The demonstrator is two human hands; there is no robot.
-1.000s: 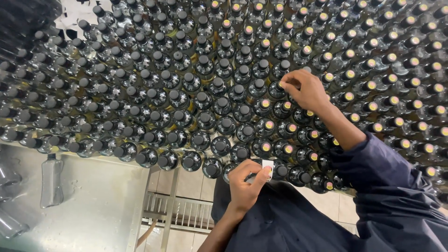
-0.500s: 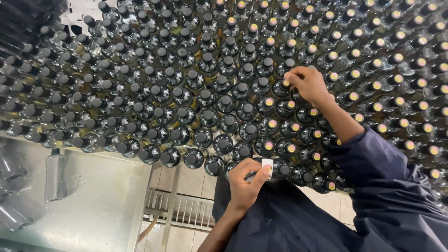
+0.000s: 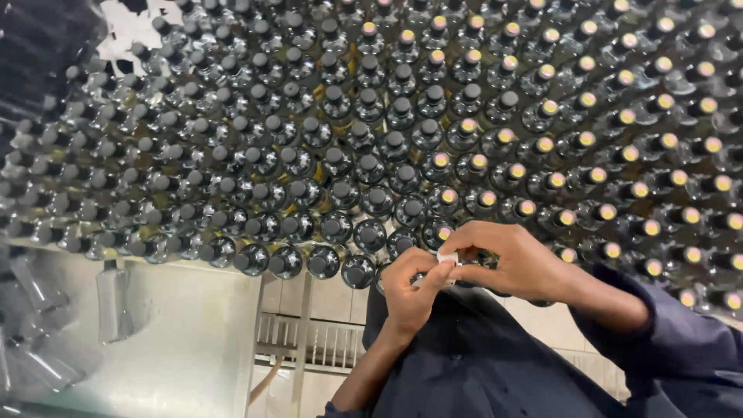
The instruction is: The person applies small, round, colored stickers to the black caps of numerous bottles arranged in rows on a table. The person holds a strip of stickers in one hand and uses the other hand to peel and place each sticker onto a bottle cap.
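A dense field of dark glass bottles with black caps fills the table; those on the right carry small round yellow-pink stickers on their caps. My left hand holds a small white sticker strip at the near edge of the bottles. My right hand has come back beside it, and its fingertips pinch at the same white strip. Both hands meet above the front row of bottles, and dark blue sleeves cover my arms.
A steel table lies at the lower left with clear empty bottles lying on it. Below the table edge are a tiled floor and a metal drain grate.
My right hand has drawn back from a bottle cap in the middle of the field to the white strip in my left hand. The view has shifted slightly.
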